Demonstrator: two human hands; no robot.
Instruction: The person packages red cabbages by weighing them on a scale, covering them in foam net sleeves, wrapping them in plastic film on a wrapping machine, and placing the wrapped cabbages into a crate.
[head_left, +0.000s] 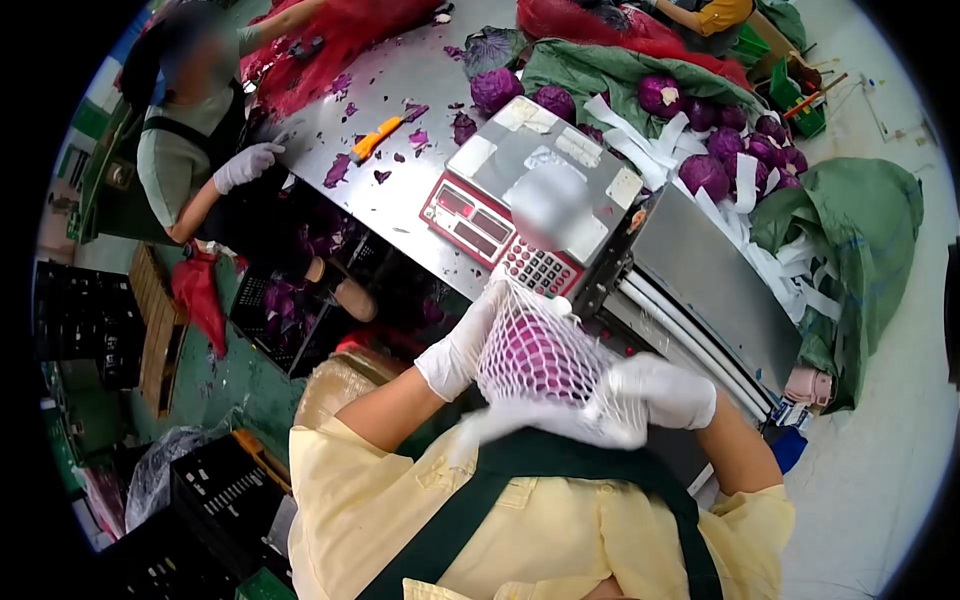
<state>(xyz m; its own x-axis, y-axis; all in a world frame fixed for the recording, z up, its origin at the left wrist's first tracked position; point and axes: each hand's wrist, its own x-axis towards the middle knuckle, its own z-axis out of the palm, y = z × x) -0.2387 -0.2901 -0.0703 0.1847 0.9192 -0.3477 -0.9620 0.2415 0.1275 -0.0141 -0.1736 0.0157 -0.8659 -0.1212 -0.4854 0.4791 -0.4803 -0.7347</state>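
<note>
A purple cabbage (pixel 545 362) sits inside a white foam net (pixel 587 352) close in front of my chest. My left hand (pixel 463 343), in a white glove, grips the net's upper left side. On the other side, my gloved right hand (pixel 662 390) is closed on the net's lower right part. White net material hangs below the cabbage and is blurred. Just beyond my hands stands a weighing scale (pixel 505 165) with a red keypad panel; a blurred patch covers part of its top. A wrapping machine with a metal plate (pixel 715 285) stands right of it.
An orange-handled knife (pixel 378 138) lies among purple leaf scraps on the metal table (pixel 400 215). Several cabbages (pixel 705 178) and white strips are heaped on green sacking (pixel 850 250). A co-worker's gloved hand (pixel 247 167) is at the left. Black crates (pixel 215 490) stand lower left.
</note>
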